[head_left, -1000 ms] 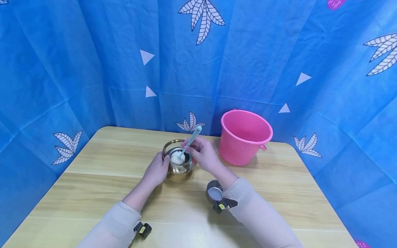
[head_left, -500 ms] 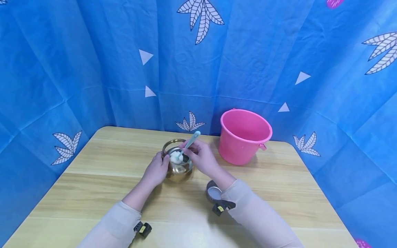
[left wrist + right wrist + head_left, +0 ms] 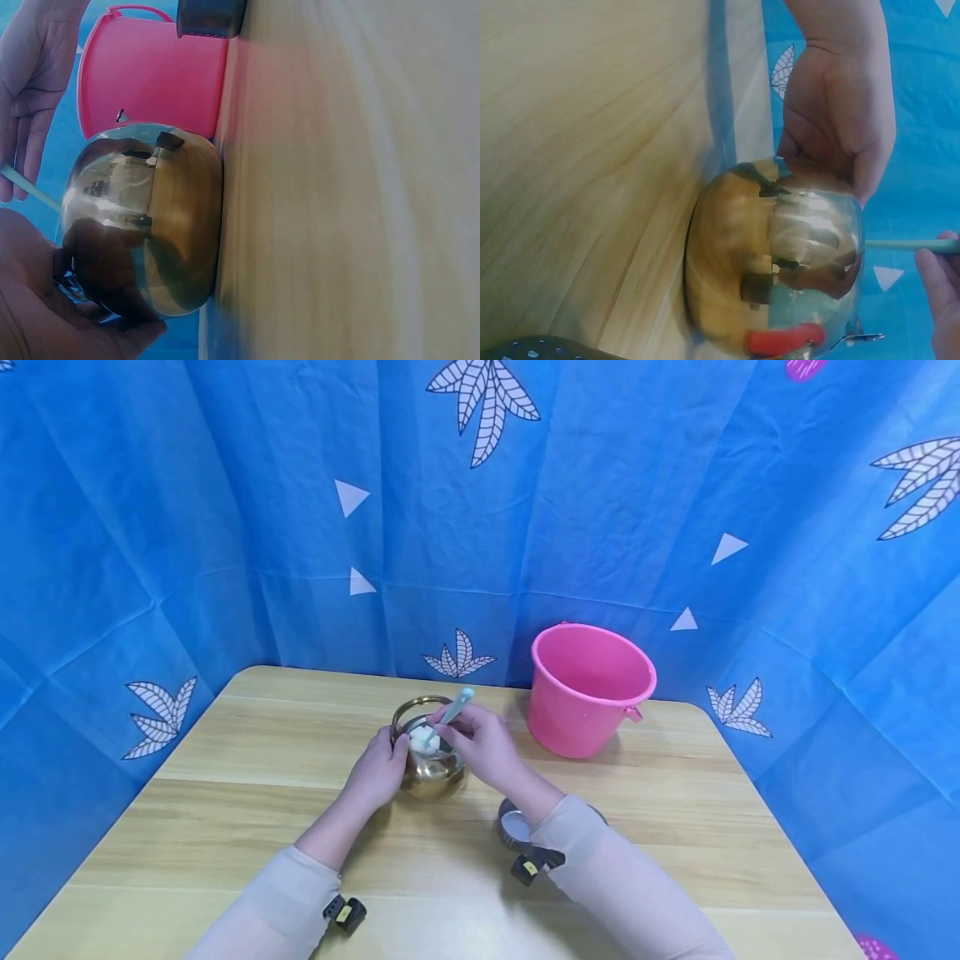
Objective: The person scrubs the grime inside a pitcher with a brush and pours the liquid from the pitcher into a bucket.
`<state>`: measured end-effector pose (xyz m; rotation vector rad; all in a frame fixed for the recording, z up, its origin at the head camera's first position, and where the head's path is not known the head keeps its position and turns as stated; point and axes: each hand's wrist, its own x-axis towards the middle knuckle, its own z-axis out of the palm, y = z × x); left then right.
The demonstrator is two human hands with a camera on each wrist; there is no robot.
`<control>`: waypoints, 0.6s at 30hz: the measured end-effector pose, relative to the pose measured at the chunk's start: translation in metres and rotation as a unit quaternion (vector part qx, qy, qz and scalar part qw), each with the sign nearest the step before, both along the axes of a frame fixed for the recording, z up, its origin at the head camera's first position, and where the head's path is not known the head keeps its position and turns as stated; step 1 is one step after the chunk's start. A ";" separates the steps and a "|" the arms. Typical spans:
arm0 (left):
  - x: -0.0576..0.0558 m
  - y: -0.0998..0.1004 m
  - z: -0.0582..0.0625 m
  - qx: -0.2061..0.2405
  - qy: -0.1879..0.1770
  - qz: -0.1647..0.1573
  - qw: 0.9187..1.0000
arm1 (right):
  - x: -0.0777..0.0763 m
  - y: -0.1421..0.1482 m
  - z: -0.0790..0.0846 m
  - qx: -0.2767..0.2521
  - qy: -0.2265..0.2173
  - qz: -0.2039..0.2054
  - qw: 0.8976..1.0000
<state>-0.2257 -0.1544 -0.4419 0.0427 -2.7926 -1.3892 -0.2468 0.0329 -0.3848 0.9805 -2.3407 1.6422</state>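
- The shiny gold pot stands upright on the wooden table, its round handle raised at the back and a soft white lump in its mouth.
- The pale green spoon leans into it, lower end at the white stuff.
- The left hand grips the pot's side, thumb at the rim.
- The right hand pinches the spoon's handle over the pot.
- A round metal piece sits nearer me, partly hidden by the right arm.
- Behind, to the right, stands a pink bucket.
- Blue curtain hangs all round.
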 end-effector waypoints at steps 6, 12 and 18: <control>0.001 0.000 0.000 -0.003 0.001 -0.001 1.000 | 0.021 -0.002 0.022 0.016 0.006 -0.004 1.000; 0.001 0.000 0.001 -0.003 0.007 0.000 1.000 | 0.011 -0.003 0.003 0.015 0.011 -0.004 1.000; 0.001 0.000 0.000 -0.004 0.004 -0.003 1.000 | 0.002 -0.003 -0.009 0.007 0.021 0.005 1.000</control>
